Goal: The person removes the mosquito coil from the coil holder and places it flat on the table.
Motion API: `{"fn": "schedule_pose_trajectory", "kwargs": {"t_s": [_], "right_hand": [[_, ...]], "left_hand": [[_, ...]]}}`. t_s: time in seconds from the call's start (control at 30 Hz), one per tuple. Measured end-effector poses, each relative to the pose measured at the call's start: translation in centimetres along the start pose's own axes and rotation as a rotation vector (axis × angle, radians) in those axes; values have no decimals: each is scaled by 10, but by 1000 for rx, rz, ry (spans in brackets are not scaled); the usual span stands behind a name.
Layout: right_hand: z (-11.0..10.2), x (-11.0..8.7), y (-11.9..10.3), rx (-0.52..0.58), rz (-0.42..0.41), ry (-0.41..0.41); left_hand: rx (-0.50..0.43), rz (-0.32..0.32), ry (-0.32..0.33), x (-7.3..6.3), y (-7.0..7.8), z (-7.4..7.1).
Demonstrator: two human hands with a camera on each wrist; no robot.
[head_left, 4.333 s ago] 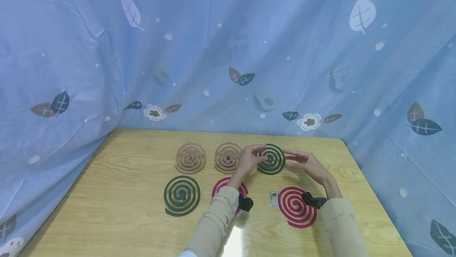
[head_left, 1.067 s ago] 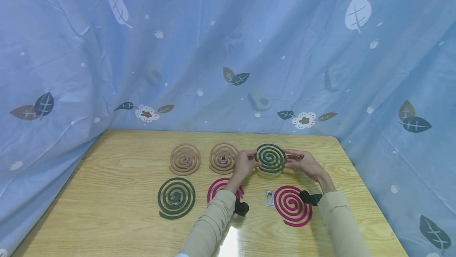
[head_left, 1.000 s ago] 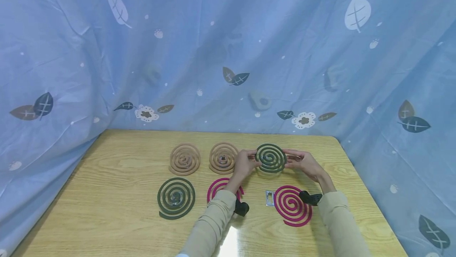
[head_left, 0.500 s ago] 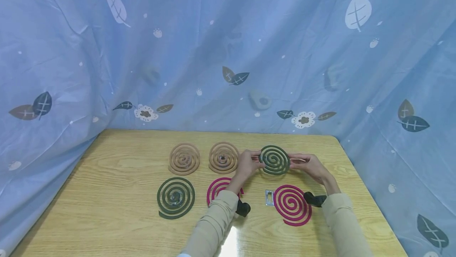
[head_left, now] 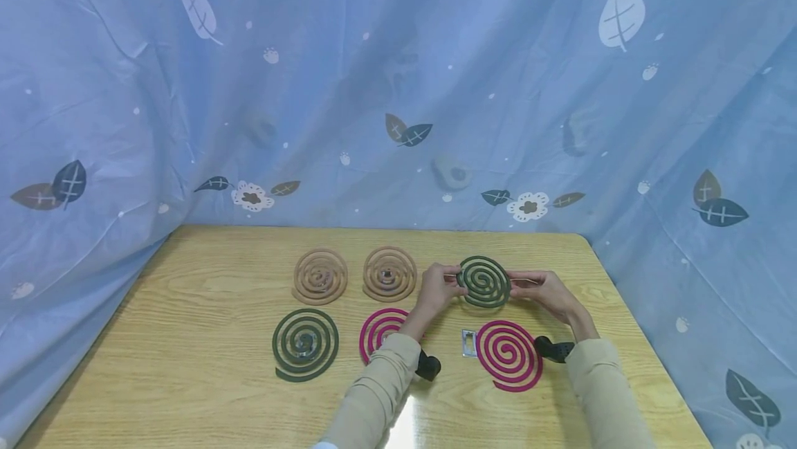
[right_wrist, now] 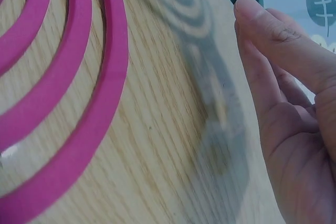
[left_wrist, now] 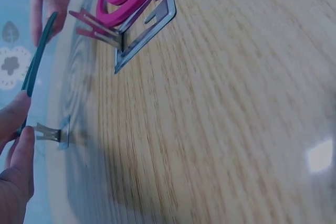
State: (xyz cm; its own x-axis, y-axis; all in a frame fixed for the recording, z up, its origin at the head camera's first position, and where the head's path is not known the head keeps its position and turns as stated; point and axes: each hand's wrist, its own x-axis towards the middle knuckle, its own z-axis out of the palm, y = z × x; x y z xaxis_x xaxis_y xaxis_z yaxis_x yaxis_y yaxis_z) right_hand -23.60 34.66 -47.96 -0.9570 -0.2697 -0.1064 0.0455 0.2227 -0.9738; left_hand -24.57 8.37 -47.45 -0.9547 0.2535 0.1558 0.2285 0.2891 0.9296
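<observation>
The dark green, flat spiral coil (head_left: 482, 280), seemingly pressed powder, is held above the pale wood-grain table (head_left: 205, 380), toward its two o'clock. The left hand (head_left: 437, 290) pinches the coil's rim near nine o'clock; the right hand (head_left: 552, 295) pinches near three. It should prove light, stiff and brittle: grip opposite outer edges, untwisted. Whether it touches the small silver metal stand (left_wrist: 64, 132) beneath is unclear.

The head view is bright, with white glare (head_left: 401, 425) on the desk (head_left: 187, 366). Wrist views look dimmer, with soft-edged shadows (right_wrist: 223, 156).
</observation>
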Motion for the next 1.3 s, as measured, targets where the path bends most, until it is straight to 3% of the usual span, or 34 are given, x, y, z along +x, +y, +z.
{"fn": "schedule_pose_trajectory", "kwargs": {"t_s": [0.73,1.3], "right_hand": [[-14,-14,6,31,39,9],[-17,-25,8,-72,50,41]], "left_hand": [[26,0,-19,-1,5,19],[9,-1,-4,-6,4,35]]}}
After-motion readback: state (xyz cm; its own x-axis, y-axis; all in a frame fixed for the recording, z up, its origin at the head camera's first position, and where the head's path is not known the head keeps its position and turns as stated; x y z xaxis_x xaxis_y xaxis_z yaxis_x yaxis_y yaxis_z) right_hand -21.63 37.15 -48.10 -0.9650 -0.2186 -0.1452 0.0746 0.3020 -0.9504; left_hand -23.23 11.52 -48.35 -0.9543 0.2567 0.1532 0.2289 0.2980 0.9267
